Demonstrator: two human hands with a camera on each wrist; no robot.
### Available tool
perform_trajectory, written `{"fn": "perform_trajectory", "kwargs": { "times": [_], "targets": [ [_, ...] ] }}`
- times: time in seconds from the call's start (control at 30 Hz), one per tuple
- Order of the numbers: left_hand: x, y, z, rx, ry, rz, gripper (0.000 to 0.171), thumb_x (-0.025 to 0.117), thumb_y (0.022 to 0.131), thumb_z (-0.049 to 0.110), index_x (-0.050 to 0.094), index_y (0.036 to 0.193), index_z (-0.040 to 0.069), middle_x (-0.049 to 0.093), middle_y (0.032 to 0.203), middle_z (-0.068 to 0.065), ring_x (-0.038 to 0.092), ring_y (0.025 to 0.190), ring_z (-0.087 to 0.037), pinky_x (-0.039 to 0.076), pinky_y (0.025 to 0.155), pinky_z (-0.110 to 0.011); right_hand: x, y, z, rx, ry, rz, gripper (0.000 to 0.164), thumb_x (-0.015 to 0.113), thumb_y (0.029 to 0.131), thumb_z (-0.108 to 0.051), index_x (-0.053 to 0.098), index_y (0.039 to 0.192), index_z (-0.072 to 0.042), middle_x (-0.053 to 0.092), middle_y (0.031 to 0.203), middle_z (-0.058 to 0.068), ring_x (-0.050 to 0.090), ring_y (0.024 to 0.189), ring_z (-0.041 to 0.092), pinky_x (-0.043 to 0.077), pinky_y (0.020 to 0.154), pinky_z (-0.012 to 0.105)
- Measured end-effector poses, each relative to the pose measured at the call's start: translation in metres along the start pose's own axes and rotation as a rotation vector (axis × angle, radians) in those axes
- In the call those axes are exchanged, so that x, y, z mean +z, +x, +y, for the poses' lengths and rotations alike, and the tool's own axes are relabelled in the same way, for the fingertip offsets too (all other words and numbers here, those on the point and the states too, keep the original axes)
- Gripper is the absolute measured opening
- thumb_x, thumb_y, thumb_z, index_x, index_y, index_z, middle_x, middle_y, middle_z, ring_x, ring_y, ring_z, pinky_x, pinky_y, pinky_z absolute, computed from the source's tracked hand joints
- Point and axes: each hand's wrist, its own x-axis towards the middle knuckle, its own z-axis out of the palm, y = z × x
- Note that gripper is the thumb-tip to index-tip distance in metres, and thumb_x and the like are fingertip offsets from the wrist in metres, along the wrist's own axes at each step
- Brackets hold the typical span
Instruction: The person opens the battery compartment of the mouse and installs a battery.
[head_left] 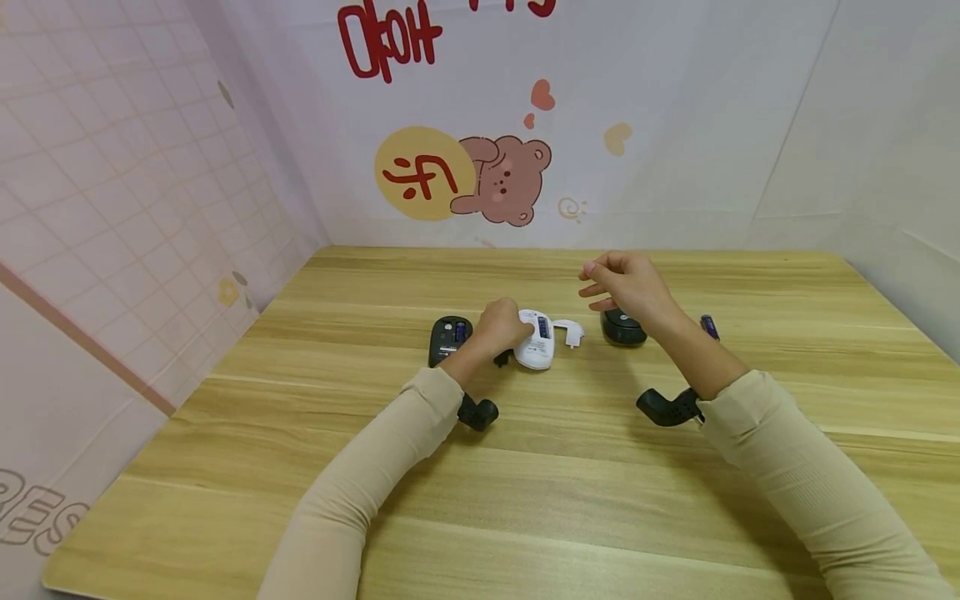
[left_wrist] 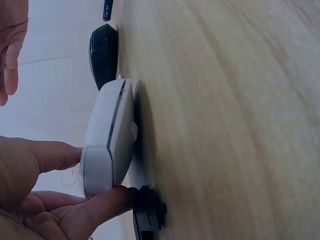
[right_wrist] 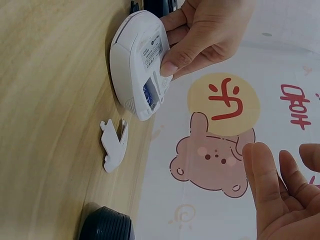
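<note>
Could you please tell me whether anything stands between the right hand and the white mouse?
Nothing visible stands between the right hand and the white mouse; the white battery cover lies lower, on the table beside the mouse.

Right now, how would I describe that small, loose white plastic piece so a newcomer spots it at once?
On the light wooden table, find the left hand, which holds a white oval mouse with its battery slot showing. Just right of that mouse, between it and the dark, ribbed, rounded object, lies the small white plastic piece. Unlike both neighbours, it is thin and notched.
</note>
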Motion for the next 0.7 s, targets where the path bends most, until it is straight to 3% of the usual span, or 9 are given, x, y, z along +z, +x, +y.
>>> {"fn": "perform_trajectory", "kwargs": {
  "times": [0.43,0.7],
  "targets": [
    [0.0002,-0.0010,-0.0024,0.009,-0.011,0.042,0.044,0.064,0.090,0.014,0.040,0.053,0.009,0.043,0.054,-0.002,0.039,0.046,-0.011,0.033,0.041,-0.018,0.0008,0.0003,0.0025,-0.013,0.007,-0.030,0.040,0.048,0.100,-0.028,0.055,0.114,0.009,0.059,0.116,0.021,0.065,0.095,0.020,0.057,0.073,0.028],
    [-0.0005,-0.0018,-0.0058,0.050,-0.020,0.046,0.047,0.062,0.090,0.010,0.034,0.052,0.010,0.031,0.051,0.000,0.034,0.042,-0.010,0.031,0.039,-0.018,0.0011,0.0000,0.0031,-0.010,0.009,-0.042,0.043,0.049,0.099,-0.030,0.054,0.115,0.009,0.058,0.117,0.020,0.064,0.098,0.023,0.057,0.075,0.029]
  ]
}}
